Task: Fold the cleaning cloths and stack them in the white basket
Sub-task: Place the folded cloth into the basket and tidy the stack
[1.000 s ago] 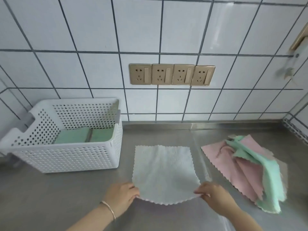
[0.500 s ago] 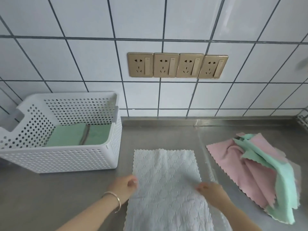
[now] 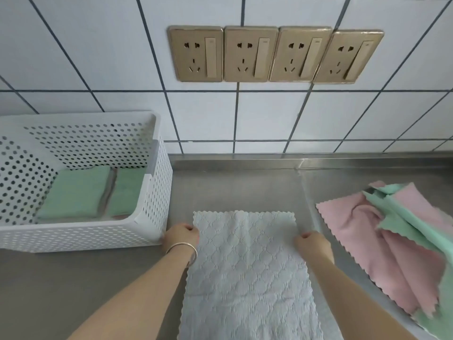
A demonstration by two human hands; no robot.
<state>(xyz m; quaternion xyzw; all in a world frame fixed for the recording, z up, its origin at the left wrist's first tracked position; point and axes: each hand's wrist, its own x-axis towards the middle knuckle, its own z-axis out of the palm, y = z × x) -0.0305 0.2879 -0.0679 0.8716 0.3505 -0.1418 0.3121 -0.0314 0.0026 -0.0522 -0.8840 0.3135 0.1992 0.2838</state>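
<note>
On the counter (image 3: 245, 182) a spread cloth (image 3: 247, 271) lies in the middle between the left hand (image 3: 182, 235) and right hand (image 3: 312, 242), the basket (image 3: 81, 235) holding folded cloths (image 3: 73, 192) stands to its left, a heap of loose cloths (image 3: 382, 241) lies to its right, and the sockets (image 3: 274, 55) sit on the wall behind.

Bright, even, diffuse light fills the scene, with only faint soft shadows. The steel table (image 3: 240, 182) gives a dull sheen without hard glare. Wide-angle distortion bends the tile lines (image 3: 73, 57) outward. The cloth pile (image 3: 392, 241) at the right edge looks smeared.
</note>
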